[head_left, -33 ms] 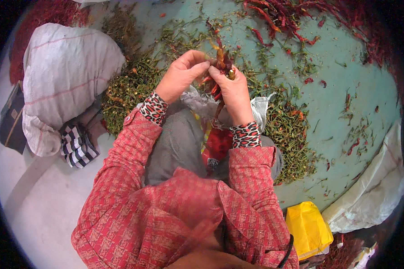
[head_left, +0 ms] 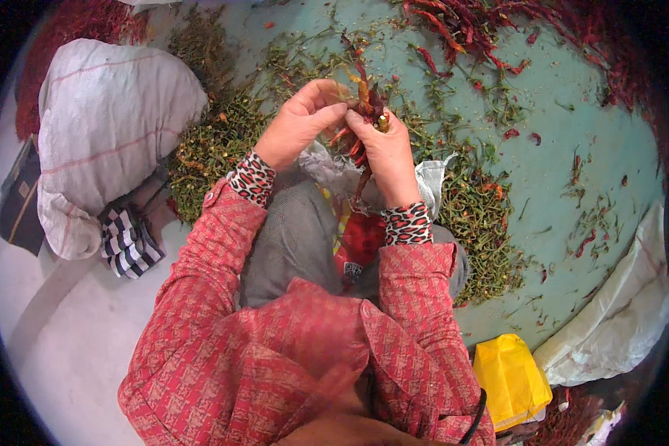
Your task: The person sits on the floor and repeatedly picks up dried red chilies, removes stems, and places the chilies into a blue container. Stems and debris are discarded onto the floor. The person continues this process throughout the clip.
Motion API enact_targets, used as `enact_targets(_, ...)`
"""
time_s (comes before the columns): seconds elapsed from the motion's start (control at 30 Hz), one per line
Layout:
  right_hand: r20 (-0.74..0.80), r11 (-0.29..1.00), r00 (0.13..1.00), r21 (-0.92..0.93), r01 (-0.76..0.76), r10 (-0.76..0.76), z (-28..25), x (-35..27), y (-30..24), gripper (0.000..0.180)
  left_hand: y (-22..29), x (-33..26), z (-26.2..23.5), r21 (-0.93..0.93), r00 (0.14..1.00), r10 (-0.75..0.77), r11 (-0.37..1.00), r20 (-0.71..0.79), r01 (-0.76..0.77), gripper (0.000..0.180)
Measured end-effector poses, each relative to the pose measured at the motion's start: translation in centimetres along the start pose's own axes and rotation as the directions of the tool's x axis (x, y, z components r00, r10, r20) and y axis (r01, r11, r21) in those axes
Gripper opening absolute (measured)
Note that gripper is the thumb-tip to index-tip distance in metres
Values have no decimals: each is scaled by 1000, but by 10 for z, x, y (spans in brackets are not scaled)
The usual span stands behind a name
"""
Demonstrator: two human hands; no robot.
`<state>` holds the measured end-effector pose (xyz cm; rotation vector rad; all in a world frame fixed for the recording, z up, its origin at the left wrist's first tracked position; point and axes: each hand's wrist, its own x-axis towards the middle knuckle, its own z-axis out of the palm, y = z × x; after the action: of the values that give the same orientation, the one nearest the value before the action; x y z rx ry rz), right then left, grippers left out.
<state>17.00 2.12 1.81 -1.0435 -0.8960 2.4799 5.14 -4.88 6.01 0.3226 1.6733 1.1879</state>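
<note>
Your left hand (head_left: pixel 299 123) and right hand (head_left: pixel 385 154) are up in front of you, both grips clamped on a small bunch of dried red chilli peppers (head_left: pixel 362 111), wrinkled, glossy and curled, held between the hands above your lap; the left fingertips pinch it from the side, the right fist wraps the stalks, and long thin pods dangle below your right palm. Your sleeves are woven red patterned cloth with spotted leopard-print cuffs (head_left: pixel 253 177). Under your hands lies a crumpled white plastic bag (head_left: pixel 327 167), open, with a red printed packet (head_left: pixel 360 241) on your grey-trousered lap just below it; what the bag holds you cannot tell. Around you the smooth teal floor (head_left: pixel 557 149) is strewn with a rough heap of green stems and caps (head_left: pixel 219 141), spiky and dry, curving on both sides of your knees. More loose red chillies (head_left: pixel 483 22) are piled at the far edge. To your left sits a stuffed white woven sack (head_left: pixel 104 119), bulging and tied shut, with a striped black-and-white cloth (head_left: pixel 130 241) beside it. Near your right elbow, a yellow plastic bag (head_left: pixel 509 379), folded and shiny.
</note>
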Motion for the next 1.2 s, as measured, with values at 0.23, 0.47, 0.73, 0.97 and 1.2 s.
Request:
enact_targets(0.23, 3, 988, 988, 18, -156, 156, -1, -5, -12, 17, 7, 4, -12, 467, 965, 258, 849, 41, -247, 15)
enact_targets(0.47, -78, 963, 979, 210, -167, 187, 1, -1, -14, 14, -10, 41, -19, 921, 822, 568, 338, -35, -194, 14)
enact_targets(0.73, -189, 937, 980, 350, 4, 66, -11, 4, -9, 13, 4, 110, -36, 956, 857, 431, -55, 283, -288, 20)
enact_targets(0.97, -292, 941, 956, 332, 66, 36, -8, 2, -15, 16, -19, 102, -104, 977, 916, 369, 80, 155, -198, 25)
enact_targets(1.2, -211, 970, 976, 242, 1, 52, -3, 4, -4, 15, 7, 33, -72, 460, 985, 131, 885, -116, -63, 25)
